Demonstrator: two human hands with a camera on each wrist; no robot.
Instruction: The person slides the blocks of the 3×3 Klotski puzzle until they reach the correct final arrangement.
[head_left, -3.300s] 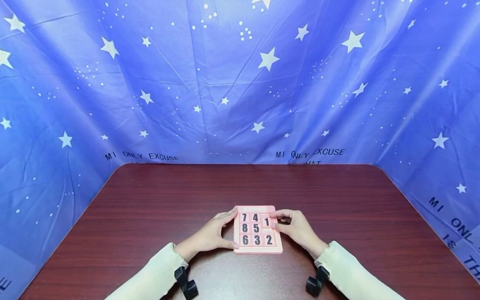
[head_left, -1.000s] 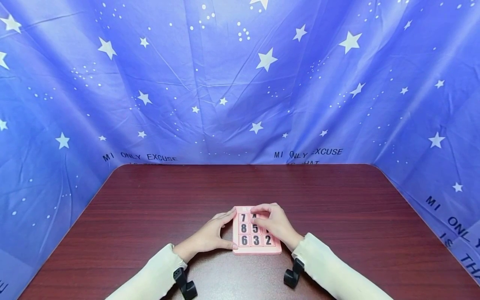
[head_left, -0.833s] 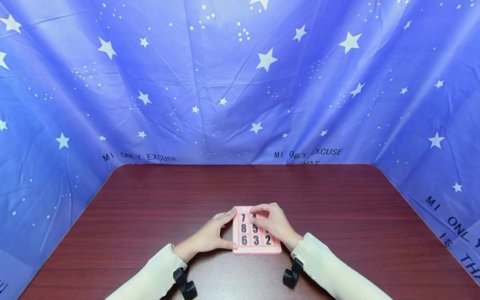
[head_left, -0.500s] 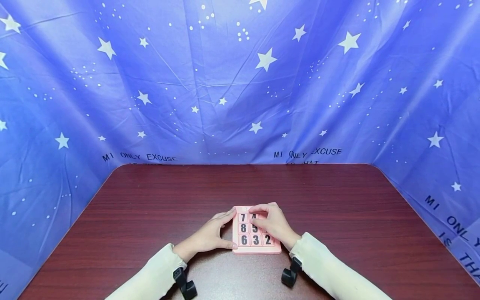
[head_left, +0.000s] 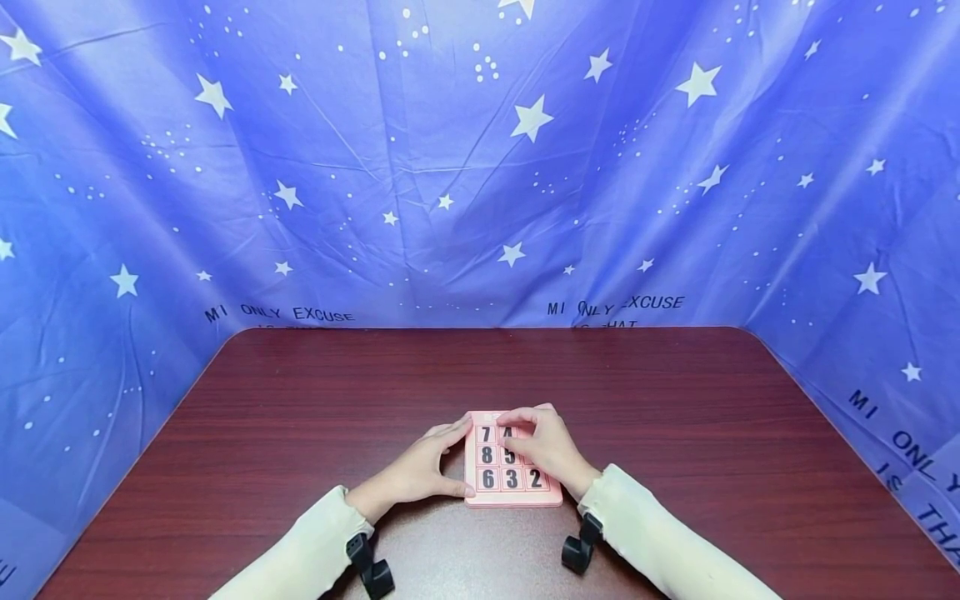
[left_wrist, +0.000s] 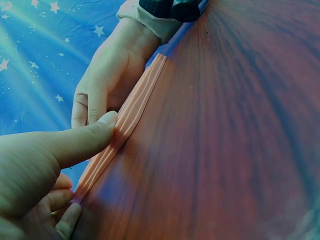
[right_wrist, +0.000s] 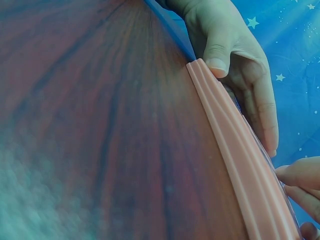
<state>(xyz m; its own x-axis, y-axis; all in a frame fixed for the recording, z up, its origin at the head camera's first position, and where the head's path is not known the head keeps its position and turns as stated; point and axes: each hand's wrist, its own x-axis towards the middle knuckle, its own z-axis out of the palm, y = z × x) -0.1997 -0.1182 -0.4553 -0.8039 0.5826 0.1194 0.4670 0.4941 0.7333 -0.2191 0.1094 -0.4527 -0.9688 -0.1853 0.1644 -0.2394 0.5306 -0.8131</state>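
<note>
A pink sliding number puzzle (head_left: pixel 517 501) lies flat on the table in the head view. My left hand (head_left: pixel 412 471) grips its left side, thumb at the near corner and fingers along the far corner. Over the upper right of the puzzle, my right hand (head_left: pixel 553 446) holds the 4 tile (head_left: pixel 507 433) between thumb and index finger. Tiles 7, 8, 6, 3 and 2 show plainly; the 5 is partly covered. The right hand hides the upper right cells. In the left wrist view, the left thumb (left_wrist: pixel 87 142) presses on the puzzle's ribbed edge (left_wrist: pixel 137 107).
The dark red wooden table (head_left: pixel 300 400) extends around the puzzle. A blue star-patterned curtain (head_left: pixel 420 167) hangs along its back and sides. Black wrist cameras (head_left: pixel 581 543) hang below both cream sleeves (head_left: pixel 300 542).
From about three seconds ago, my right hand has moved left from the 1 tile to the 4 tile. The 1 tile slid down toward the middle row. My left hand has stayed put.
</note>
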